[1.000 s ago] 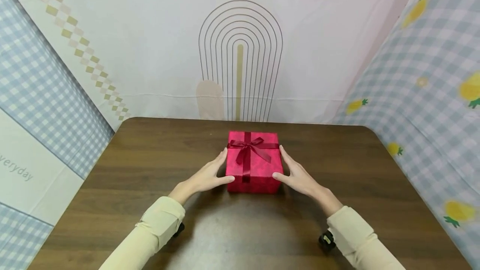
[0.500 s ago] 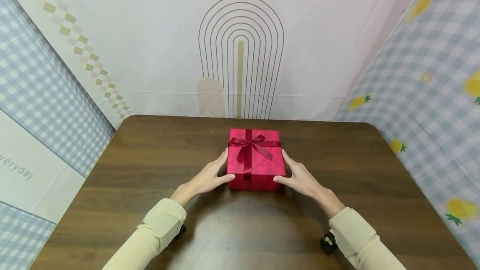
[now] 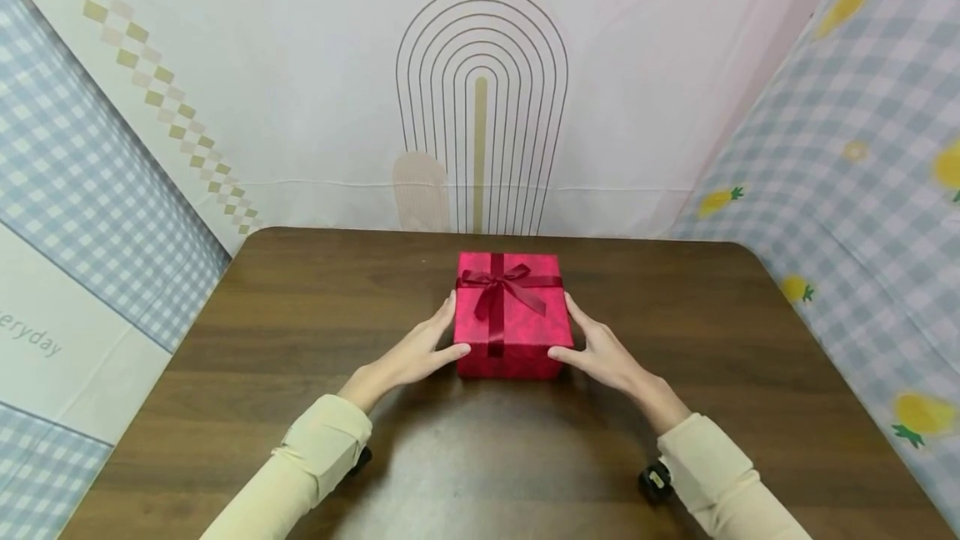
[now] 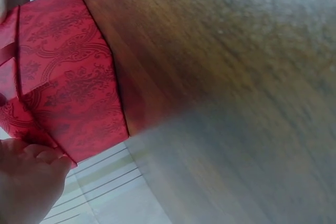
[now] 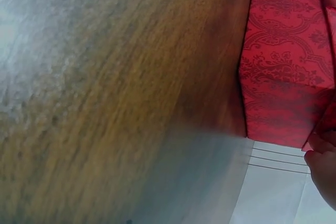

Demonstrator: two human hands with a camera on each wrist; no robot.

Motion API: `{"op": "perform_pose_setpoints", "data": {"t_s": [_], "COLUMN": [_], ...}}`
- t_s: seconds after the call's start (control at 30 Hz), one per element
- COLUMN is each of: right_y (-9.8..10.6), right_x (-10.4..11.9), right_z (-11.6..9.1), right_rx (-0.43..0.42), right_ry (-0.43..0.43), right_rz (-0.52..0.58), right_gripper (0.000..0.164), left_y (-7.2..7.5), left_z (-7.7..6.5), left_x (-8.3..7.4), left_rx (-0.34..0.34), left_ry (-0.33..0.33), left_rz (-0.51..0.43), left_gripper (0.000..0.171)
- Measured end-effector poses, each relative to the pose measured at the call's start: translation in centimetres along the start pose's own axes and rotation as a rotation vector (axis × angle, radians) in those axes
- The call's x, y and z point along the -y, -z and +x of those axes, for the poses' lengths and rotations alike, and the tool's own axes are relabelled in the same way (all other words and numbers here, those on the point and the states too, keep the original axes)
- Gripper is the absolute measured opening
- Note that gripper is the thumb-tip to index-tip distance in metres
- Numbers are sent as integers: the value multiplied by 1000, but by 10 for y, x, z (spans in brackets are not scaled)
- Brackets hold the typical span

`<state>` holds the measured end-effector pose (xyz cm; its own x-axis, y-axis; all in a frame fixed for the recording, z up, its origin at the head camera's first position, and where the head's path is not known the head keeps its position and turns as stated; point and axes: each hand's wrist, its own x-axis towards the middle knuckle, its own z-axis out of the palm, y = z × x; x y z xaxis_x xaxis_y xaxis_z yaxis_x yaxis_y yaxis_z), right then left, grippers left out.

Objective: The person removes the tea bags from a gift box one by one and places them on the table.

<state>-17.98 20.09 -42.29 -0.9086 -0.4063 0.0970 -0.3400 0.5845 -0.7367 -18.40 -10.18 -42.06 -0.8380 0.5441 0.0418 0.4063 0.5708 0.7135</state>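
A red patterned gift box stands on the brown wooden table, with a dark red ribbon tied in a bow on its lid. My left hand holds its left side, fingers along the side and thumb at the front face. On the opposite side my right hand grips the box the same way. In the left wrist view, fingertips bend against the lid's edge. The right wrist view shows fingertips at the matching edge. What lies inside the box is hidden.
A white cloth with arch lines hangs behind the table's far edge. Blue checked cloths hang at the left and right sides.
The head view has shifted slightly. Against the box, both hands sit a little lower and nearer to me than one second ago. The box looks still on the table.
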Motion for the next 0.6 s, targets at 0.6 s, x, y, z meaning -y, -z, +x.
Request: {"op": "perform_pose_setpoints", "data": {"t_s": [0.6], "right_y": [4], "right_x": [6], "right_z": [1], "right_rx": [-30], "right_ry": [13], "right_rz": [15], "right_gripper": [89], "left_y": [4], "left_z": [1], "left_x": [-4], "left_rx": [-27], "left_ry": [-8], "left_rz": [-23], "left_gripper": [81]}}
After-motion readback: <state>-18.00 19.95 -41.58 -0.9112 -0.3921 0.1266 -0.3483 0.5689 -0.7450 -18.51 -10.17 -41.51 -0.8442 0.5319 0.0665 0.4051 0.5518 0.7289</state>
